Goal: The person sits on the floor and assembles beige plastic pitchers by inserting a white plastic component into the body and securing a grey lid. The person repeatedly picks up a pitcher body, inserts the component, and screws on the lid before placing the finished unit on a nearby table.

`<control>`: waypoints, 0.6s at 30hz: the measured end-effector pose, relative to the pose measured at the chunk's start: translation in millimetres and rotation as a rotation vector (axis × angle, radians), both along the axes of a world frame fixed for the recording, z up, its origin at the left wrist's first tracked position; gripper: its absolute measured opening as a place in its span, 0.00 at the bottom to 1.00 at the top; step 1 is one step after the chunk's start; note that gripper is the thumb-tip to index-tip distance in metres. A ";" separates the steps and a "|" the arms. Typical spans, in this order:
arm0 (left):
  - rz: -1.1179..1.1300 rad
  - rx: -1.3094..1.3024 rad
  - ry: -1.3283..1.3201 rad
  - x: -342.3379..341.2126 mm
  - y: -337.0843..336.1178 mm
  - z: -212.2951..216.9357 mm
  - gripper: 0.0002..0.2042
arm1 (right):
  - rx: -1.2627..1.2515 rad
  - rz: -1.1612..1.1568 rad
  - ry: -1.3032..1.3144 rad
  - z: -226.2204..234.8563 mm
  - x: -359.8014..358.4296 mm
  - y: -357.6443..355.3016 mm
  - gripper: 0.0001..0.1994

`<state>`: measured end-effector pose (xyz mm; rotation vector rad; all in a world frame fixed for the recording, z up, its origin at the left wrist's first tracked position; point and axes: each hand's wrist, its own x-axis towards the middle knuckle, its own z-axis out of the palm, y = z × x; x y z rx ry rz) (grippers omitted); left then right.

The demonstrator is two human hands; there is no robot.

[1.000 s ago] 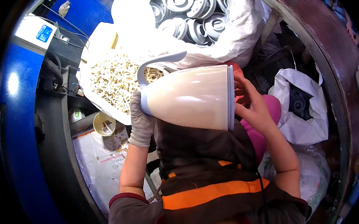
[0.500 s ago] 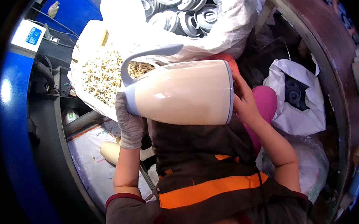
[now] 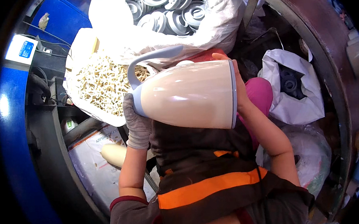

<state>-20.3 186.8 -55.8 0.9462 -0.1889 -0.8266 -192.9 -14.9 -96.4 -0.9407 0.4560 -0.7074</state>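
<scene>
A glossy cream vacuum jug (image 3: 187,96) lies sideways in front of my torso, its grey-blue curved handle (image 3: 154,55) on the far side. My left hand (image 3: 137,123), in a grey knit glove, grips the grey-blue collar at the jug's left end; some of its fingers are hidden. At the base on the right, my bare right hand (image 3: 240,88) supports the grey-rimmed bottom. One fingertip shows over the far edge, and the other fingers are mostly out of sight behind the base.
Beyond the jug stand a white sack (image 3: 74,87) of small pale pieces and a plastic bag of grey round lids (image 3: 157,23). On the right is a white bag (image 3: 295,110) with dark round parts. A cream jug-like body (image 3: 113,154) lies at left. A brown metal frame (image 3: 304,22) curves along the right.
The jug and my left hand sit slightly farther right in the picture. My right hand has shifted at the base, with a finger now over its far edge. The background has shifted left.
</scene>
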 end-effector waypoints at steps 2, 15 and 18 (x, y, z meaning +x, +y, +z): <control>-0.027 -0.013 0.024 6.7 1.9 -9.0 0.28 | -0.007 0.028 0.010 0.6 -2.1 -2.0 0.24; -0.351 0.059 -0.621 6.6 -43.0 17.9 0.21 | -0.235 0.490 0.327 124.8 -68.5 24.0 0.17; -0.103 0.169 -0.538 6.9 -41.8 27.7 0.17 | -0.659 -0.161 0.150 145.5 -89.2 17.4 0.25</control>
